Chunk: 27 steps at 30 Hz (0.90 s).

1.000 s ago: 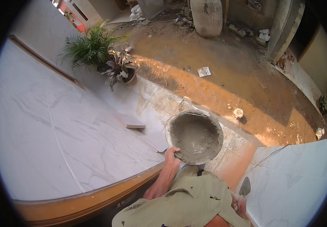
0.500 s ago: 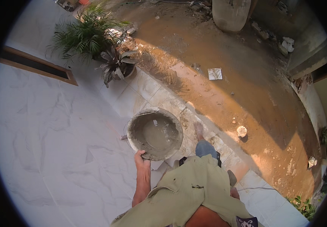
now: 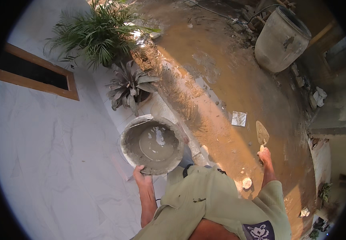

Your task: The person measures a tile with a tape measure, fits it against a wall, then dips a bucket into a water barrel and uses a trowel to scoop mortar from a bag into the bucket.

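Note:
A mortar-coated bucket (image 3: 132, 145) hangs tilted in front of my body, with wet grey mix and watery patches at its bottom. My left hand (image 3: 141, 176) is closed on its near rim, thumb over the edge. Out to the right, my right hand (image 3: 265, 155) is wrapped round the handle of a pointed trowel (image 3: 262, 132). Mortar smears the trowel's blade, which points away from me over the muddy ground. The bucket covers part of the tiled ledge and my legs.
Potted plants, a palm (image 3: 97, 38) and a broad-leaved one (image 3: 129, 86), stand at far left by a white marbled wall (image 3: 61, 152) with a wood-framed opening (image 3: 37, 74). A large drum (image 3: 279, 42) stands far right. On the mud lie a white tile piece (image 3: 239, 119) and a round pale lump (image 3: 247, 183).
My right hand has come into view at the right, holding the trowel. The bucket has moved slightly left in the picture, still in my left hand. The view has shifted, showing more of the drum.

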Motion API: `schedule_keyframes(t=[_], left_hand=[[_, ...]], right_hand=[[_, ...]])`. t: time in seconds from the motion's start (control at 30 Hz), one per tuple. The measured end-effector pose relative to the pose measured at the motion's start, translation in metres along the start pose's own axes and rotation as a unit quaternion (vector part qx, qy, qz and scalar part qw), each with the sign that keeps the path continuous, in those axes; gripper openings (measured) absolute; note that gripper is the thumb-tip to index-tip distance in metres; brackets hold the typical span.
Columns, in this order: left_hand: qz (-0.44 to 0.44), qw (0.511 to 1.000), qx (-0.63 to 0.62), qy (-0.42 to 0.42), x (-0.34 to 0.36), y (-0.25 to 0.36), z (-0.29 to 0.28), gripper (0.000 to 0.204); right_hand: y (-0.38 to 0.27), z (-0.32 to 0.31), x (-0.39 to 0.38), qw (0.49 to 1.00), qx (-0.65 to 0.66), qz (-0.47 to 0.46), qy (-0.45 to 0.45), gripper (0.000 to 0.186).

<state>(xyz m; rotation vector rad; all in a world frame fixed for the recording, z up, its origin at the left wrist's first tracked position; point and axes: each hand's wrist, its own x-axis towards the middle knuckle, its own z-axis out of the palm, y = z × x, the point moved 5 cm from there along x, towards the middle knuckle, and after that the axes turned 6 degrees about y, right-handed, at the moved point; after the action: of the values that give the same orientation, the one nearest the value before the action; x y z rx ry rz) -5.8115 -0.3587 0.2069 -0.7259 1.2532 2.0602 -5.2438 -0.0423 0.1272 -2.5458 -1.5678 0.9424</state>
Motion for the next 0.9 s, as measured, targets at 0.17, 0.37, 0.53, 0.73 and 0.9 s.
schedule_keyframes(t=[0.17, 0.37, 0.53, 0.73, 0.9], left_hand=[[-0.027, 0.999, 0.006, -0.028, 0.096, 0.014, 0.116, 0.046], [-0.023, 0.998, 0.04, -0.042, 0.178, 0.041, 0.272, 0.046], [-0.01, 0.998, 0.005, -0.056, 0.271, 0.027, 0.373, 0.045], [0.029, 0.997, 0.06, 0.029, 0.355, -0.004, 0.52, 0.052], [0.002, 0.998, 0.062, -0.006, 0.431, -0.035, 0.648, 0.046]], right_hand=[[-0.153, 0.05, 0.033, 0.986, -0.113, -0.012, -0.121, 0.026], [-0.203, 0.149, 0.058, 0.966, -0.139, 0.045, -0.211, 0.028], [-0.299, 0.151, 0.132, 0.951, -0.175, 0.063, -0.247, 0.034], [-0.478, 0.107, 0.357, 0.972, -0.167, -0.024, -0.164, 0.044], [-0.683, 0.029, 0.501, 0.987, -0.078, -0.133, -0.044, 0.039]])
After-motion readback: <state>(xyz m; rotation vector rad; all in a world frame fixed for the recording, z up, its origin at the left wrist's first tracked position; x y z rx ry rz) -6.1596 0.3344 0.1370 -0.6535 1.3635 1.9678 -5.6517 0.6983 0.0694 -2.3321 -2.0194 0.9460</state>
